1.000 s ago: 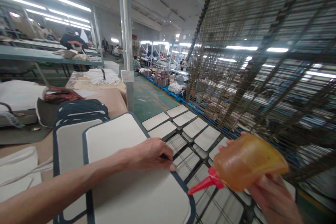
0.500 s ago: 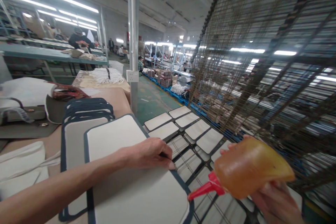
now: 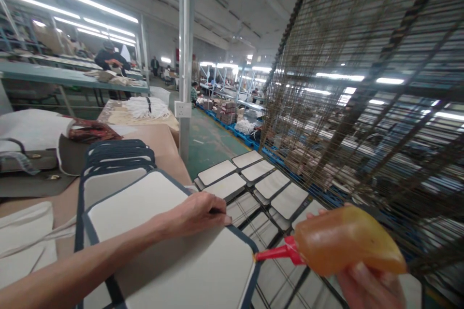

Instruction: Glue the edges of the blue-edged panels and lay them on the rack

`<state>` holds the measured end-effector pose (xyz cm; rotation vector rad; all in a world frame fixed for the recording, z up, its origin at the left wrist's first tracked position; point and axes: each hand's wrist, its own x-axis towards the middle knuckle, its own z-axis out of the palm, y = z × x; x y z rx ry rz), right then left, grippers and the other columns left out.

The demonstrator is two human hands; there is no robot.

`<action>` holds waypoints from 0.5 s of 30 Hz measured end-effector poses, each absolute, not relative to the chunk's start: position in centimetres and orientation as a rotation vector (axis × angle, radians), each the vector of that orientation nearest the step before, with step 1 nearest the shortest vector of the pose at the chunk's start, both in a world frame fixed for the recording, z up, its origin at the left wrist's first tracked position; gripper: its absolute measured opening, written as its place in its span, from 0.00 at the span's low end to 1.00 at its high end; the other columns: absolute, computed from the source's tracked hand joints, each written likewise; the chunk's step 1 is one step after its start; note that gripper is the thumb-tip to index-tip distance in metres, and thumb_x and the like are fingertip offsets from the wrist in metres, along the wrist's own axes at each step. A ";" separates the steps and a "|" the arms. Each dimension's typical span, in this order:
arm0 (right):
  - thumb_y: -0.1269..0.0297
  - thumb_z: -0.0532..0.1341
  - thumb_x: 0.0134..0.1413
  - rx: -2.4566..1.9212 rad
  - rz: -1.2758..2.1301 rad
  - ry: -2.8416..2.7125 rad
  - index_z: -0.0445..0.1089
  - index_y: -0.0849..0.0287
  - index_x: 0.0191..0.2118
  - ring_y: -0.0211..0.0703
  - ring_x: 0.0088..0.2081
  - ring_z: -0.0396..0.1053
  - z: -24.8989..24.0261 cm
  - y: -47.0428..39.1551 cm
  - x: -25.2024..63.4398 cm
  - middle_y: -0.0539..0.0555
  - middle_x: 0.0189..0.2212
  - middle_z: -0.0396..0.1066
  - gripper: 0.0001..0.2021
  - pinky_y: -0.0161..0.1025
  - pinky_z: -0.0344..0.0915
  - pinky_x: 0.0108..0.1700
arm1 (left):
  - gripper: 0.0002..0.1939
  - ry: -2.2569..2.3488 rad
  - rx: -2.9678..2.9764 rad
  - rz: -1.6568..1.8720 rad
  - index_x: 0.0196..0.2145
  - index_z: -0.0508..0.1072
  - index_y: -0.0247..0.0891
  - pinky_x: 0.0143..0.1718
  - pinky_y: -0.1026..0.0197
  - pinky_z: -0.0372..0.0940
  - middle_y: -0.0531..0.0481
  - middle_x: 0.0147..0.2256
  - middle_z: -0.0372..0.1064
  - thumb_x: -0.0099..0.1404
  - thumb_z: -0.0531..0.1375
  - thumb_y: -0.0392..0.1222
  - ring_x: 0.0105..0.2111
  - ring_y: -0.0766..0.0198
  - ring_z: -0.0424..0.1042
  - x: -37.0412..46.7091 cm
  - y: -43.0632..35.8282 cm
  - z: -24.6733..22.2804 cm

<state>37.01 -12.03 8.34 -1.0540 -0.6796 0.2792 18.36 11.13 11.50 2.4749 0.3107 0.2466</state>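
Note:
My left hand (image 3: pixel 203 212) is closed on the far right edge of a white panel (image 3: pixel 188 265) with a dark blue border and rounded corners. In my right hand (image 3: pixel 366 280) is a squeeze bottle (image 3: pixel 348 239) of amber liquid, tipped on its side. Its red nozzle (image 3: pixel 273 252) points left, and the tip touches the border at the panel's right corner, where a small amber spot shows. Behind and left of this panel stands a stack of similar blue-edged panels (image 3: pixel 118 152), partly hidden by the held one.
Several white panels (image 3: pixel 261 170) lie in rows on a wire rack (image 3: pixel 250 207) at right. More wire racks (image 3: pixel 348 87) tilt upward above it. A metal post (image 3: pixel 184 58) rises beyond the brown table (image 3: pixel 165 147). Grey bags (image 3: pixel 36 154) lie at left. A person (image 3: pixel 110 60) works far back.
The held panel has turned, its left corner swinging left and its right corner shifting up and left. My left hand moved slightly left with it. The nozzle tip has moved up and left along the corner.

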 end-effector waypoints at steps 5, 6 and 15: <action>0.61 0.68 0.41 -1.075 0.366 -0.636 0.60 0.45 0.57 0.47 0.42 0.73 7.3 -12.4 37.6 0.51 0.46 0.73 0.34 0.34 0.70 0.34 | 0.17 0.436 2.447 0.269 0.21 0.64 0.37 0.24 0.67 0.49 0.57 0.20 0.55 0.62 0.54 0.50 0.24 0.69 0.57 18.2 11.5 10.4; 0.61 0.68 0.41 -1.072 0.380 -0.620 0.60 0.45 0.57 0.47 0.42 0.72 7.1 -12.5 37.7 0.51 0.46 0.73 0.34 0.35 0.70 0.34 | 0.17 0.456 2.448 0.278 0.21 0.64 0.37 0.24 0.67 0.49 0.57 0.20 0.54 0.62 0.54 0.50 0.24 0.69 0.57 18.2 11.6 10.2; 0.56 0.68 0.38 -1.165 0.318 -0.500 0.58 0.47 0.58 0.54 0.47 0.70 6.4 -12.4 37.7 0.53 0.47 0.72 0.37 0.47 0.67 0.48 | 0.19 0.515 2.454 0.333 0.22 0.66 0.36 0.23 0.66 0.47 0.57 0.20 0.54 0.63 0.52 0.52 0.22 0.69 0.55 18.2 12.8 8.8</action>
